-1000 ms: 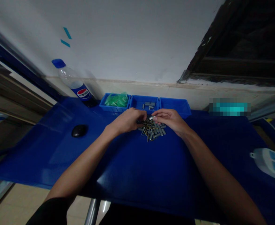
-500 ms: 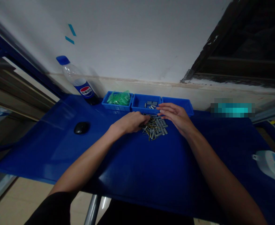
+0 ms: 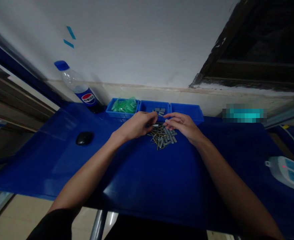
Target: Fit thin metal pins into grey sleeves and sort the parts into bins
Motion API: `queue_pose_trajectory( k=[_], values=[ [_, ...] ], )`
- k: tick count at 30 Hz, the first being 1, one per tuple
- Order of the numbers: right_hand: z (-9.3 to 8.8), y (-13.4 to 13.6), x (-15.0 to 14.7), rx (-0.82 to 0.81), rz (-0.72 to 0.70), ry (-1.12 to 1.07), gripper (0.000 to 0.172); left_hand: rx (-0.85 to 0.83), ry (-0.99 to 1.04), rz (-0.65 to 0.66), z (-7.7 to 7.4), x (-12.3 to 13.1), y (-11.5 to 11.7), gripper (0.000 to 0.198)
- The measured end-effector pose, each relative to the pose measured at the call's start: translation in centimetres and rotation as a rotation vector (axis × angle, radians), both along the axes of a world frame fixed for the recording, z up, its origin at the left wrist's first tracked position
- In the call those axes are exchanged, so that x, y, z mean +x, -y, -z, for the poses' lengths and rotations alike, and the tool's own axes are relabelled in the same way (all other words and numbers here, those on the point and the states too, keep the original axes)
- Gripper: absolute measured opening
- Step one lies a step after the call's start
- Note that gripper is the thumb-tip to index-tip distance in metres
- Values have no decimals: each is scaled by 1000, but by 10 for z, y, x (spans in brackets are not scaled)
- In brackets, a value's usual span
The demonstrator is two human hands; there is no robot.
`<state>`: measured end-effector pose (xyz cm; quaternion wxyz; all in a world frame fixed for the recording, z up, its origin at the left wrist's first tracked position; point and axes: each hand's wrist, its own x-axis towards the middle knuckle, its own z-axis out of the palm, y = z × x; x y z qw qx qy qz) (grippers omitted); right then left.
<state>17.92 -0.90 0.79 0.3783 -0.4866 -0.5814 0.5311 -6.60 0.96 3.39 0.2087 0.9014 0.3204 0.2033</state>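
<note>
A heap of small grey metal sleeves and brass pins (image 3: pixel 163 138) lies on the blue table (image 3: pixel 147 180). My left hand (image 3: pixel 136 126) rests at the heap's left edge, its fingers curled in a pinch; what they hold is too small to make out. My right hand (image 3: pixel 182 125) hovers over the heap's right side with fingers partly curled toward the left hand. Just behind stand three blue bins: the left bin (image 3: pixel 116 115) holds green plastic bags, the middle bin (image 3: pixel 147 107) holds a few grey sleeves, and the right bin (image 3: pixel 187 111) shows nothing inside.
A Pepsi bottle (image 3: pixel 79 87) stands at the back left by the wall. A black mouse (image 3: pixel 84 138) lies left of my arm. A white power strip (image 3: pixel 288 170) sits at the right edge. The table's front edge is near my body.
My right hand drew back from over the middle bin toward the heap. My left hand lifted from the heap's left edge toward the right hand, and the fingertips of both now nearly meet.
</note>
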Motion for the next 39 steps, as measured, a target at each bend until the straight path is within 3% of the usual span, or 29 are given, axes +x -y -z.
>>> queue_pose_trajectory(
  k=[5,15,18,21,24,28,31,35,39],
  values=[
    [4,4,-8,-48,-92,-106,29,9,132,-35,0,6,3,15],
    [14,3,-15,-68,-25,-149,33,39,177,-74,5,9,4,9],
    [14,3,-20,3,34,-151,36,69,129,-158,4,6,2,9],
    [11,0,-22,83,39,-164,52,129,74,-275,3,3,0,7],
    [7,-4,-15,147,10,-35,55,135,9,-304,3,2,1,6],
    [0,-6,10,200,-24,391,21,117,-65,-257,5,4,2,10],
    [-5,-2,29,214,-162,666,22,121,-103,-209,8,7,2,13],
    [-3,2,37,156,-297,745,33,110,-140,-189,8,11,5,13],
    [6,-1,33,125,-314,755,25,97,-163,-165,6,17,10,14]
  ],
)
